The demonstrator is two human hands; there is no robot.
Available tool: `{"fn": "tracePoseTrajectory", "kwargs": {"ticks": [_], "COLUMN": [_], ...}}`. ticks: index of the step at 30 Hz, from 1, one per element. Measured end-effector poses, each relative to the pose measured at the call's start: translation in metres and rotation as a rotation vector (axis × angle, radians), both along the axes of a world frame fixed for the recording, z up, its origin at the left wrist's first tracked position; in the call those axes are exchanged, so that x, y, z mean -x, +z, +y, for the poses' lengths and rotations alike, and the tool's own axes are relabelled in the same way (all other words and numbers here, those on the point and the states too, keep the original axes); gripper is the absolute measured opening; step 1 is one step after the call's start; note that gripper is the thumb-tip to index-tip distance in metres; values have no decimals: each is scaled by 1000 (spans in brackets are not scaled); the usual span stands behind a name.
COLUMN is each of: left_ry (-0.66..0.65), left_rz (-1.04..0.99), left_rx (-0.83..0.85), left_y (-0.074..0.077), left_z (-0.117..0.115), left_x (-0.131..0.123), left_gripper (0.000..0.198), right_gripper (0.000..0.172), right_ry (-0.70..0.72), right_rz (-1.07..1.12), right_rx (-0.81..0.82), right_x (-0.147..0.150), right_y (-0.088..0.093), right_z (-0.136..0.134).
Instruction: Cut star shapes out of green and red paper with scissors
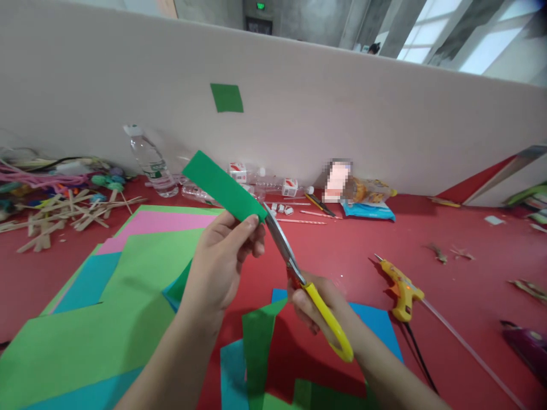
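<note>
My left hand (222, 259) pinches the near end of a dark green paper strip (222, 187), which slants up and to the left above the red table. My right hand (318, 304) grips yellow-handled scissors (299, 273). Their metal blades point up toward the strip and meet it at its right end, close to my left fingers. Another dark green paper piece (257, 341) hangs or lies below, between my forearms.
Light green, pink and blue paper sheets (141, 267) cover the left of the red table (354, 250). A yellow glue gun (401, 290) lies right. Wooden sticks (64, 219) are heaped at far left. A water bottle (151, 162), snack packets (367, 199) and a white partition (342, 108) stand behind.
</note>
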State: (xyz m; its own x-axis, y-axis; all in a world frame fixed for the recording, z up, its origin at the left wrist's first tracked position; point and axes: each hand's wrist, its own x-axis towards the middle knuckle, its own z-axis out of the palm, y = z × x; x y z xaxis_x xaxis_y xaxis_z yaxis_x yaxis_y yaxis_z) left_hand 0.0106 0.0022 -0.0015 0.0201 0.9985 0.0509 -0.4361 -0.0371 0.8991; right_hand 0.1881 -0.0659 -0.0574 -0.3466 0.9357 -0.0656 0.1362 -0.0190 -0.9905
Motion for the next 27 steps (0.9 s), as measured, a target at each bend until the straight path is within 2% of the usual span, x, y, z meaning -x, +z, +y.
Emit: {"fn": "tracePoseTrajectory", "kwargs": {"ticks": [8,16,27], "left_ry": [40,28,44], "left_rz": [120,415,552], "left_rx": [-31,-225,-167], "left_y": [7,5,16], "left_z": [0,0,-6], "left_x": [6,9,16], "left_gripper": [20,16,22], "right_gripper": [62,62,59], "right_ry": [56,68,184], "right_rz": [29,-70,-68], "right_rx": [36,-14,-24], "right_x": [-6,-8,-18], "right_y": [-1,7,8], "right_z": [3,2,4]}}
